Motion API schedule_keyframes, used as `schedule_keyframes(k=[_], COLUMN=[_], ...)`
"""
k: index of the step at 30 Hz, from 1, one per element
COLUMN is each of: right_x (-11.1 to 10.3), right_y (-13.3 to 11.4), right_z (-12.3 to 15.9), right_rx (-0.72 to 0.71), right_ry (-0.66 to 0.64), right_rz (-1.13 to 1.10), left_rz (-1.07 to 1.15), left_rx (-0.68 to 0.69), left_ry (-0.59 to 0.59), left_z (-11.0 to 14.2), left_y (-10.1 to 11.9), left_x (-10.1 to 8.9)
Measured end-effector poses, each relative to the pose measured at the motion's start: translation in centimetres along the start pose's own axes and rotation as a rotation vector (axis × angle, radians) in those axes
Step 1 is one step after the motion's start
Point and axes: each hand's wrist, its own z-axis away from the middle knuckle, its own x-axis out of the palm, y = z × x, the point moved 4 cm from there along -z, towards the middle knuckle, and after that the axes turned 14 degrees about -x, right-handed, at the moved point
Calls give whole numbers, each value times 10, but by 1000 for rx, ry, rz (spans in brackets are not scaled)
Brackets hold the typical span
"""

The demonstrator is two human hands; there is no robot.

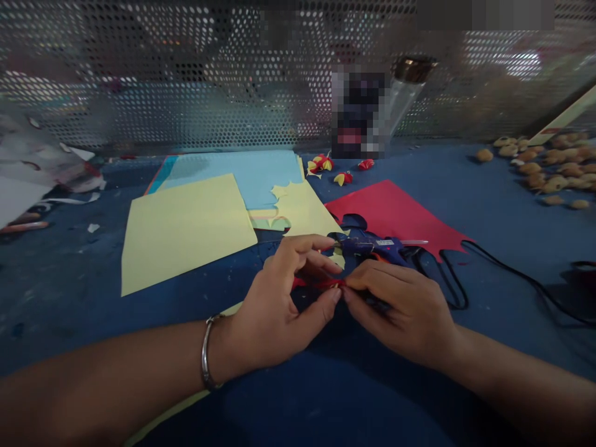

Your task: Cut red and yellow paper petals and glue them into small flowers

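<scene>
A small folded red paper piece (pixel 319 283) is held low between both hands. My right hand (pixel 403 304) pinches its right end between thumb and fingertips. On the other side, my left hand (pixel 284 304) curls round the piece, thumb against it and upper fingers raised; their exact grip is partly hidden. Just beyond the fingertips lies a blue hot glue gun (pixel 363 242) with a clear glue stick in its back end. Under the gun rests a red sheet (pixel 395 208) with cut, jagged edges. Next to it is a yellow sheet (pixel 305 208) with scalloped cut-outs.
Uncut yellow sheets (pixel 186 233) and light blue sheets (pixel 223 177) lie at the left. Small red-and-yellow paper flowers (pixel 320 164) sit behind. A black cord (pixel 521 273) runs right. Brown nut-like pieces (pixel 559 167) are heaped far right. A perforated metal panel (pixel 186 81) borders the blue table (pixel 465 186).
</scene>
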Motion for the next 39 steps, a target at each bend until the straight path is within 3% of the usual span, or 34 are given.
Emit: schedule_keyframes(k=[12,31,39], right_x=[0,0,-2], right_y=[-3,-5,-2], right_z=[-3,-1,-1], right_rx=[-23,-24,-23], right_ry=[9,21,40], right_rz=[3,10,47], left_rz=[69,-123,-277], left_rx=[6,98,293], left_ry=[3,90,103], left_z=[-1,2,-4], left_y=[1,5,18], left_x=[2,-2,-7])
